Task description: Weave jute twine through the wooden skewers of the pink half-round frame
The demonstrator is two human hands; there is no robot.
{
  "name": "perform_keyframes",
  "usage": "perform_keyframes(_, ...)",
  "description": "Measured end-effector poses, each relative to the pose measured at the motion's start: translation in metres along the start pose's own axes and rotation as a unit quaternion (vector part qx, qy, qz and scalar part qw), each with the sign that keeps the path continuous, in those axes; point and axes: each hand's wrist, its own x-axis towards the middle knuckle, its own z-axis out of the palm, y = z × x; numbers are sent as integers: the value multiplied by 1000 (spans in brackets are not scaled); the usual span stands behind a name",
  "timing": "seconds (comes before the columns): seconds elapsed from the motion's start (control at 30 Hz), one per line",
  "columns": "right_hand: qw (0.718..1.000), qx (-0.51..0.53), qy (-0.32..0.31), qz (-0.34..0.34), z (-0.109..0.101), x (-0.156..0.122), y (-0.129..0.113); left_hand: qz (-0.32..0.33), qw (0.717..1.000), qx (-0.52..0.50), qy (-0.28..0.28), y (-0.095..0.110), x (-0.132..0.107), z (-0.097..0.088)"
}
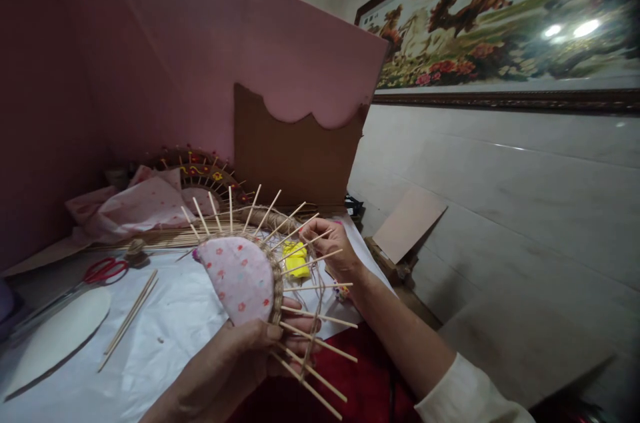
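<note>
Floral half-disc [240, 279], left hand [245, 351] at edge [278, 286], gaps between sticks [330, 285]

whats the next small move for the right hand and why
Probably draw the loose twine snug around a nearby stick: it hangs slack across the lower sticks, while the woven edge sits tight against the flowered pad. The right hand is already among the stick tips, and the left hand grips the pad from below.

White-covered table [177, 316] with red-handled scissors [83, 284], white panel [60, 336] and two loose sticks [131, 311].
</note>
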Motion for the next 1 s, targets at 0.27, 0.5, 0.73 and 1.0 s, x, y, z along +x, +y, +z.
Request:
perform_keyframes(0.27, 998, 38, 40, 22, 15, -11, 3, -18, 998, -57, 36, 2, 2, -3)
perform_keyframes(0.5, 990, 127, 44, 45, 24, -22, 6, -18, 992, -108, 55, 5, 2, -4)
perform_keyframes(0.73, 988, 139, 52, 34, 26, -29, 0, -17, 986, -128, 101, 9, 1, -1)
perform_keyframes(1.0, 992, 78, 94, -18, 25, -39, 0, 0, 988, -92, 122, 5, 2, -4)
